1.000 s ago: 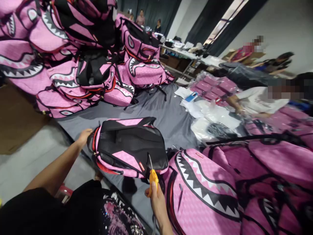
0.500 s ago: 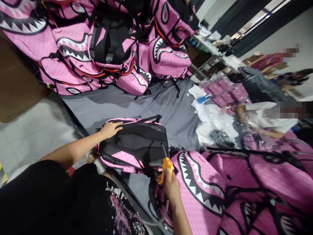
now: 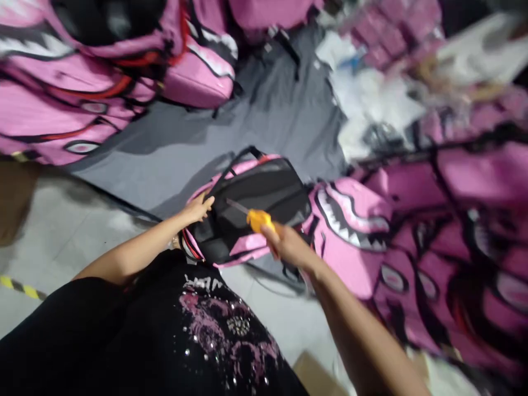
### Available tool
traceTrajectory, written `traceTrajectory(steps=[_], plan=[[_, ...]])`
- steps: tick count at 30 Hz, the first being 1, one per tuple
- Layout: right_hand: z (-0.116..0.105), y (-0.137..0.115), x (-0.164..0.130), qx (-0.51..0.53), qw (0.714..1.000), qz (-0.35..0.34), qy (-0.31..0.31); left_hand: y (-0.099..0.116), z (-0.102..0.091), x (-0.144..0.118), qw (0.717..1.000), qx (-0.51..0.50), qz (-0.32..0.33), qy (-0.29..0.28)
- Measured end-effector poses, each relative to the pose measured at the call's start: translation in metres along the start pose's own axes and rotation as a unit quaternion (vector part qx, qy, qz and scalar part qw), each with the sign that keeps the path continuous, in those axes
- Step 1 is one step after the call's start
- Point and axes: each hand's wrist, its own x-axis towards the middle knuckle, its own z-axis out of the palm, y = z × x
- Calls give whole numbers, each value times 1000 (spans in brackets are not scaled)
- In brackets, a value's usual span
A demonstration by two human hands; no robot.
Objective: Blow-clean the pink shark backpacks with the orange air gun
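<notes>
While bag lies black side up on grey cloth, left hand rests on its left end; whether fingers grip, cannot tell. Right hand, fingers clamped around yellow tool, holds nozzle above bag. Step likely tool work over bag; next move seems to call for steadied bag, careful aim. Pink bag just right.
</notes>
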Motion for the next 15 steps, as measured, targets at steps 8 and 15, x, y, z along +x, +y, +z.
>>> traceTrajectory(steps=[8,15], plan=[[-13,21,-6,240,967,75,51,14,15,2,924,356,129,60],[-6,62,-68,233,964,64,112,10,49,-21,838,478,218,151]])
